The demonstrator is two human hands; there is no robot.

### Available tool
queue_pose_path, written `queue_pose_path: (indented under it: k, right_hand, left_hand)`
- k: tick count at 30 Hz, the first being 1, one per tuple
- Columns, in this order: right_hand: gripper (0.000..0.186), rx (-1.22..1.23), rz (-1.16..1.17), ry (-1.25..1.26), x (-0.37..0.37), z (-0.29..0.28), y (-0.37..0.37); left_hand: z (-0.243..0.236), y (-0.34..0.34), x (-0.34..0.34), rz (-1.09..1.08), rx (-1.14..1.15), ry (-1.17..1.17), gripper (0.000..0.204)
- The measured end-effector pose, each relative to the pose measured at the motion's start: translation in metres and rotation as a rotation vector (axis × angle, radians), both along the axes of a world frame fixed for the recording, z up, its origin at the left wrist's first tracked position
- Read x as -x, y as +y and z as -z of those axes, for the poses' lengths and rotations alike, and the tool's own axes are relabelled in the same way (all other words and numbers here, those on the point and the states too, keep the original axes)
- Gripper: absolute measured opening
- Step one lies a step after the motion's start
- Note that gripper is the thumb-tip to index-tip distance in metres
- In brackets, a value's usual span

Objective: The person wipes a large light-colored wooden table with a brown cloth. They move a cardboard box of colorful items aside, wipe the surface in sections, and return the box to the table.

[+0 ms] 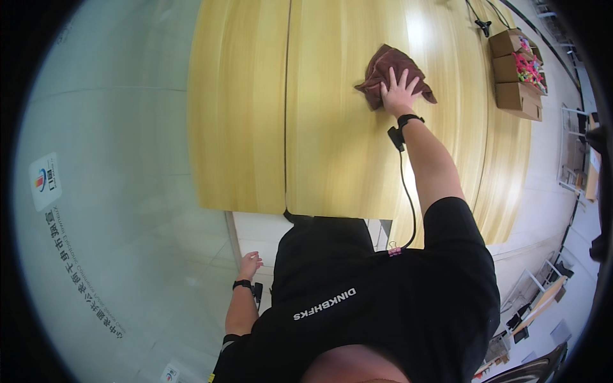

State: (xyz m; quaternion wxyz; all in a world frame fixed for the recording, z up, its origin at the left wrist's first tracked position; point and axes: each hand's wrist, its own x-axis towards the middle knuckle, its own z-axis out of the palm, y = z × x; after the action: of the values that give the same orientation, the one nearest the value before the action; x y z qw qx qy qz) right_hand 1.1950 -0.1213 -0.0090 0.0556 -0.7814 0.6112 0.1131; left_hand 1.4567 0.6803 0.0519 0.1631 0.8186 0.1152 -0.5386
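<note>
My right hand point(399, 94) lies spread on a crumpled brown cloth point(397, 64), pressing it to the wooden tabletop point(345, 147). Its fingers are apart and lie on top of the fabric rather than wrapped round it. Cloth corners stick out to both sides of the palm. Down beside my body, off the table's near edge, hangs my left hand point(250, 264). Nothing shows in it, and its fingers are loosely bent and a little apart.
Cardboard boxes point(518, 99) stand at the table's right edge, one with bright pink pieces. A black cable point(414, 204) runs from my right wrist to a pink clip point(395, 251) on my shirt. A glass wall point(115, 140) borders the table's left. Another cable point(483, 27) lies at the far right.
</note>
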Motion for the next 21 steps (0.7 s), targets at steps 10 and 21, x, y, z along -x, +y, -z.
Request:
queue_pose_path:
  k: [10, 21]
  right_hand:
    - [0.080, 0.173, -0.066, -0.189, 0.119, 0.030, 0.181]
    - [0.080, -0.002, 0.159, -0.093, 0.204, 0.018, 0.393]
  left_hand:
    - [0.018, -0.090, -0.069, 0.151, 0.273, -0.093, 0.040]
    - [0.068, -0.081, -0.076, 0.401, 0.314, 0.087, 0.042]
